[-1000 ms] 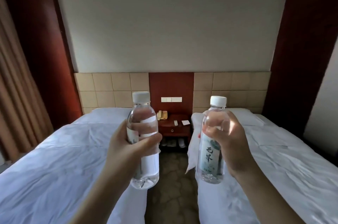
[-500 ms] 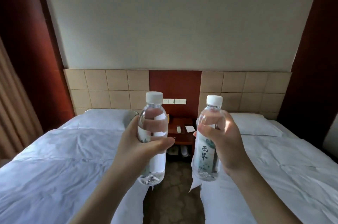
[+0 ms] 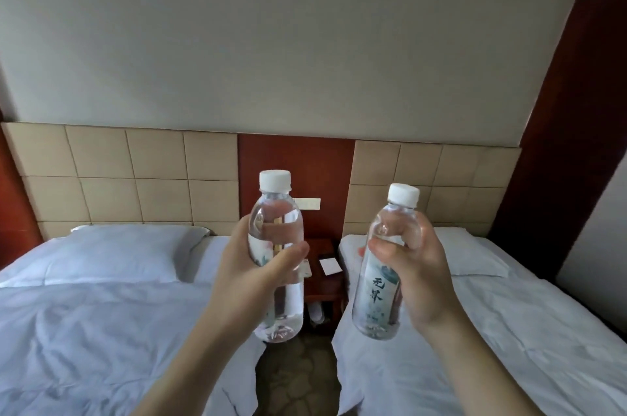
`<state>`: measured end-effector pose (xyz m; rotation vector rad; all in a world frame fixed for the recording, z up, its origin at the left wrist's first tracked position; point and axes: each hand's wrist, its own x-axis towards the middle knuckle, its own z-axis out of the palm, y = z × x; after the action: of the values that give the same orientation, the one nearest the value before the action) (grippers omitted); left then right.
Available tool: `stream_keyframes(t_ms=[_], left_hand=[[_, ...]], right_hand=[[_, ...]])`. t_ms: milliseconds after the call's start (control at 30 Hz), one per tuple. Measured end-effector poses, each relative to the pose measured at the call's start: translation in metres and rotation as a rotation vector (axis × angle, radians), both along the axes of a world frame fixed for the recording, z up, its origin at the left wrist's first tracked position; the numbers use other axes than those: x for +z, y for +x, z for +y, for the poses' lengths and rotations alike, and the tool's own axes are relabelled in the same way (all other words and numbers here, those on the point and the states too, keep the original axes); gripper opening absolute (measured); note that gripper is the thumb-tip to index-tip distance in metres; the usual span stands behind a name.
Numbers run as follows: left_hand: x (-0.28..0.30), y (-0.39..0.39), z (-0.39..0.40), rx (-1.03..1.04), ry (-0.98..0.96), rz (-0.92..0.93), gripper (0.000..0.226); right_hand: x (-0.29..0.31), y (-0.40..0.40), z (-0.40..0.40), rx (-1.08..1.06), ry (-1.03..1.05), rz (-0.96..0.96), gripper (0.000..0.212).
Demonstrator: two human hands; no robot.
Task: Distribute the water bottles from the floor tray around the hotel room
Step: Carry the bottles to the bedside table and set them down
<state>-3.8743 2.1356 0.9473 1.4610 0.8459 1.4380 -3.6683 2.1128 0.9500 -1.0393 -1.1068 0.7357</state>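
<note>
My left hand [image 3: 246,274] grips a clear water bottle [image 3: 281,310] with a white cap, held upright in front of me. In my right hand [image 3: 419,274] is a second water bottle [image 3: 376,296] with a white cap and a pale printed label, tilted slightly right. Both bottles hang in the air over the gap between two beds. Behind them, partly hidden, stands a dark red nightstand [image 3: 324,283] with a white card [image 3: 329,265] on top. The floor tray is out of view.
A white bed [image 3: 84,330] with a pillow lies on the left and another white bed [image 3: 509,330] on the right. A narrow patterned floor strip [image 3: 297,378] runs between them. Slippers [image 3: 317,312] sit under the nightstand. A tan padded headboard [image 3: 135,178] lines the wall.
I have come closer to the nightstand between the beds, and the view has swung a little left. Both bottles stay gripped, upright and raised.
</note>
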Motion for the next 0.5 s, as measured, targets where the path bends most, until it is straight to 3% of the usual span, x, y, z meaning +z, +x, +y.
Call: stream_keyframes(t_ms=[200, 500], left_hand=[[-0.014, 0.013, 0.113, -0.054, -0.024, 0.023, 0.043], [-0.042, 0.080, 0.305, -0.017, -0.028, 0.084, 0.033]], right_hand=[[-0.014, 0.025, 0.105, -0.025, -0.002, 0.060, 0.051], [-0.055, 0.094, 0.311, -0.010, -0.051, 0.033, 0.065]])
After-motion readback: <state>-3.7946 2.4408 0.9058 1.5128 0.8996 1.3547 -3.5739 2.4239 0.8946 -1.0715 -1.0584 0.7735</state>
